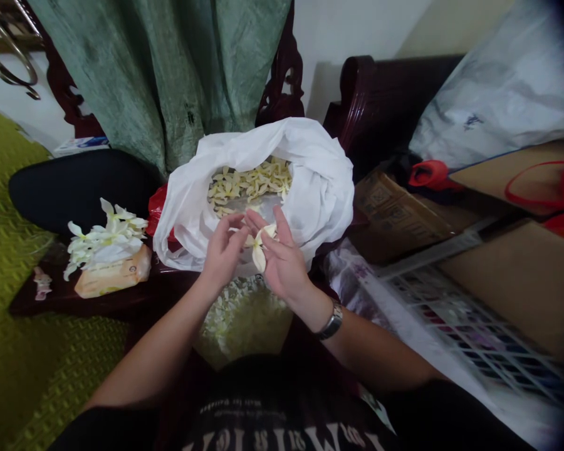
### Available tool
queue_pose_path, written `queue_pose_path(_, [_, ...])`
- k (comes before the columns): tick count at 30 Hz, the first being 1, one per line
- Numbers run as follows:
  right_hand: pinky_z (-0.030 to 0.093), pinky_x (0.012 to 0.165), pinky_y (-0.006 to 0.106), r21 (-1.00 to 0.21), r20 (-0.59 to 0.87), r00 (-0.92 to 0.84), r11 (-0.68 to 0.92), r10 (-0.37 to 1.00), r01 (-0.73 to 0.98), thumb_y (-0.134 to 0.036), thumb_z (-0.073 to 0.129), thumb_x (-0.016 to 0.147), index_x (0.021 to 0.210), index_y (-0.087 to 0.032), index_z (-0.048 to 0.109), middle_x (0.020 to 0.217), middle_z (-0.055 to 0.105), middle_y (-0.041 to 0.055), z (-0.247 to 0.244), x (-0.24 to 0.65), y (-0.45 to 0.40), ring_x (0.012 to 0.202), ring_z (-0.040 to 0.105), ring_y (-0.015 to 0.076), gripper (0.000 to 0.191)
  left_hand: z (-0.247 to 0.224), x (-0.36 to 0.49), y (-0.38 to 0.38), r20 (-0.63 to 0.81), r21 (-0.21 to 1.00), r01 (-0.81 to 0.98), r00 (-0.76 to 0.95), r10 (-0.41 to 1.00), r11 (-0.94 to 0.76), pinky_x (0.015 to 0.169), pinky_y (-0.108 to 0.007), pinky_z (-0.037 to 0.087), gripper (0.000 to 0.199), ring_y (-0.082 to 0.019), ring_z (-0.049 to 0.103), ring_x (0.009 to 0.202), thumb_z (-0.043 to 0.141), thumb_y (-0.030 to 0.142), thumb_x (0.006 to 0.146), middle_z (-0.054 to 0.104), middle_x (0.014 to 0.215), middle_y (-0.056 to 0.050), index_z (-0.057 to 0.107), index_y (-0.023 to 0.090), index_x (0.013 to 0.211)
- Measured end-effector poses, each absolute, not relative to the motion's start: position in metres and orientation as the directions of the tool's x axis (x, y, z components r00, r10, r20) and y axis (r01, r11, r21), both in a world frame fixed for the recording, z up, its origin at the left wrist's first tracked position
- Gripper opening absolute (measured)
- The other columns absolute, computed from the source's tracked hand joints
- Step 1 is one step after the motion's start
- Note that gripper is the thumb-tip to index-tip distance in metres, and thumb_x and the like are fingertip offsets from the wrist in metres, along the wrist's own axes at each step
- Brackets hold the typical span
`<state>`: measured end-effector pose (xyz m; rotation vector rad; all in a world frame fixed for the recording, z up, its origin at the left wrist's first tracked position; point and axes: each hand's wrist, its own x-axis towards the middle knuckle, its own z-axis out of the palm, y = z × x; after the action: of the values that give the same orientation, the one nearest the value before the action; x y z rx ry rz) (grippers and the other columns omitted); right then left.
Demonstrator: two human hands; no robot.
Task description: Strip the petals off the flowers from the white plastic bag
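A pale cream flower with several petals rests against the palm and fingers of my right hand, which is curled lightly around it. My left hand is close beside it, thumb and fingertips drawn together near the flower's edge. What those fingertips hold, if anything, is hidden. Just beyond both hands, a white plastic bag lies open, with many yellowish-white flowers inside. Below my forearms, more pale flowers fill a container or bag whose rim is partly covered.
On the dark wooden bench at left lie a tissue pack, a bunch of white flowers and a small pinkish item. A black cushion sits behind. Cardboard and a white wire rack are at right.
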<state>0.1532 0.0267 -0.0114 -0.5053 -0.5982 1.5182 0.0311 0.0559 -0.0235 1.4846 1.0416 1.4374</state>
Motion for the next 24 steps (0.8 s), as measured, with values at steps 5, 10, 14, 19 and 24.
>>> queue_pose_path(5, [0.042,0.117,0.051,-0.729,0.054,-0.120,-0.043,0.991,-0.683,-0.025,0.067,0.089,0.156,-0.042,0.027,0.138,0.068,-0.0017,-0.014,0.164,0.025,0.135,0.057,0.0177,0.080,-0.006,0.020,0.037,0.041,0.999,-0.019,0.190,0.981,-0.038,0.051,-0.024,0.048,0.036,-0.013,0.062,0.058,0.081,0.042,0.076,0.070,0.077,-0.001,0.069,0.018,0.101])
queue_pose_path(10, [0.042,0.117,0.043,-0.762,0.045,-0.126,-0.048,0.991,-0.646,-0.024,0.078,0.079,0.151,-0.043,0.036,0.139,0.066,-0.0031,-0.019,0.170,0.022,0.131,0.059,0.0162,0.085,-0.004,0.017,0.027,-0.014,0.995,-0.097,0.171,0.985,0.031,0.058,-0.024,0.052,0.030,-0.012,0.063,0.056,0.086,0.035,0.072,0.071,0.065,0.000,0.073,0.017,0.092])
queue_pose_path(14, [0.054,0.097,0.035,-0.832,-0.017,-0.078,-0.058,0.997,-0.552,-0.032,0.084,0.075,0.125,-0.033,0.065,0.108,0.076,-0.0023,-0.029,0.169,0.016,0.096,0.071,0.0167,0.053,-0.007,0.017,0.020,-0.012,0.982,-0.185,0.075,0.997,0.025,0.066,-0.027,0.057,0.032,-0.014,0.069,0.063,0.087,0.034,0.071,0.074,0.071,-0.001,0.072,0.018,0.093])
queue_pose_path(19, [0.055,0.077,0.033,-0.922,0.035,-0.035,0.019,0.999,-0.388,-0.042,0.082,0.078,0.093,-0.024,0.078,0.083,0.077,-0.0008,-0.040,0.170,0.014,0.071,0.068,0.0167,0.024,-0.010,0.015,0.016,-0.012,0.994,-0.112,0.077,0.997,0.020,0.069,-0.027,0.056,0.036,-0.014,0.068,0.069,0.087,0.036,0.071,0.074,0.083,-0.001,0.073,0.019,0.099])
queue_pose_path(24, [0.055,0.065,0.031,-0.961,0.109,-0.090,0.082,0.990,-0.263,-0.040,0.080,0.080,0.093,-0.025,0.079,0.078,0.076,-0.0001,-0.041,0.174,0.014,0.066,0.068,0.0165,0.021,-0.005,0.008,0.024,0.183,0.973,0.118,0.118,0.976,-0.196,0.073,-0.027,0.053,0.030,-0.017,0.065,0.087,0.084,0.038,0.074,0.071,0.098,-0.006,0.080,0.022,0.099])
